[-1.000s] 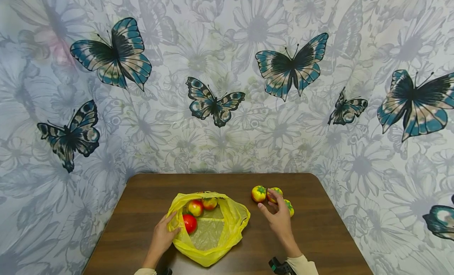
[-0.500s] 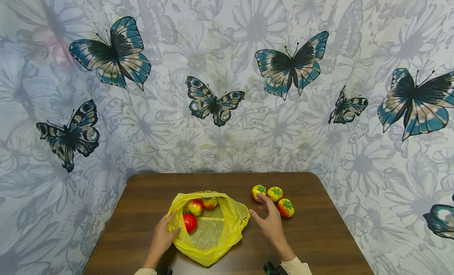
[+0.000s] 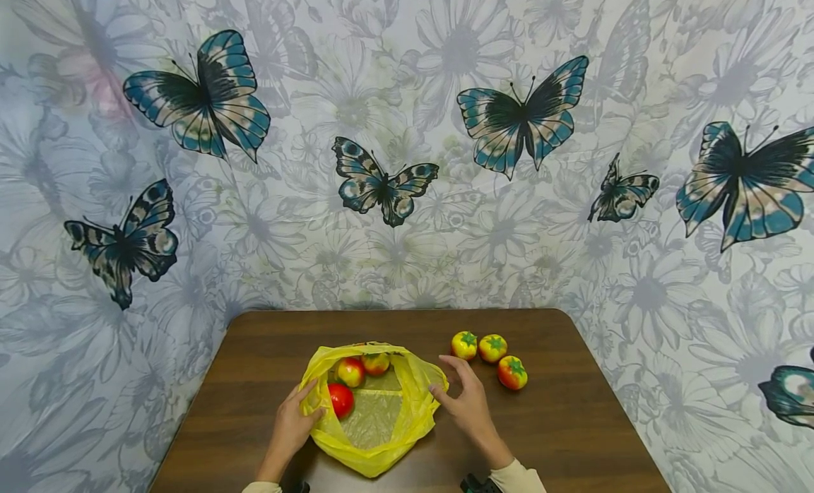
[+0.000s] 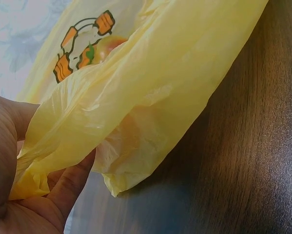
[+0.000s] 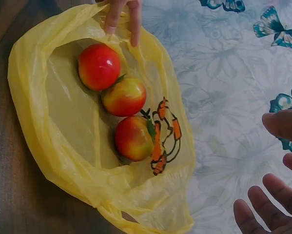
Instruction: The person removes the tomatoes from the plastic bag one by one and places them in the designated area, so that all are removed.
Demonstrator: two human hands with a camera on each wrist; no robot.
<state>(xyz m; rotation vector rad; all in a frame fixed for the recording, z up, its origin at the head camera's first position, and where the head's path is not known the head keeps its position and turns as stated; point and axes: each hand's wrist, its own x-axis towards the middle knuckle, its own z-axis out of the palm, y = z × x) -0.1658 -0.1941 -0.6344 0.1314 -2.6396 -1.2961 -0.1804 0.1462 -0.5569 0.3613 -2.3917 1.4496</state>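
Observation:
A yellow plastic bag [image 3: 416, 426] lies with its mouth spread on the table. My left hand [image 3: 292, 421] pinches its left rim; in the left wrist view, thumb and fingers have the thin yellow film [image 4: 131, 97] between them. Inside sit three tomato-like fruits: a bright red one [image 5: 99, 67], a red-yellow one [image 5: 125, 96] and another with a green leaf [image 5: 134, 138]. My right hand [image 3: 467, 405] is by the right rim, holding nothing; its fingers [image 5: 265, 207] show spread in the right wrist view.
Right of the bag, toward the back of the brown table [image 3: 572, 436], stand three more red-yellow fruits with green tops: a left one [image 3: 464, 345], a middle one [image 3: 492, 348] and a nearer one [image 3: 511, 373]. A butterfly-patterned wall covering [image 3: 407, 267] rises behind.
My right hand has drawn back leftward from the three fruits on the table to the bag's right side. The left hand and the bag hold still.

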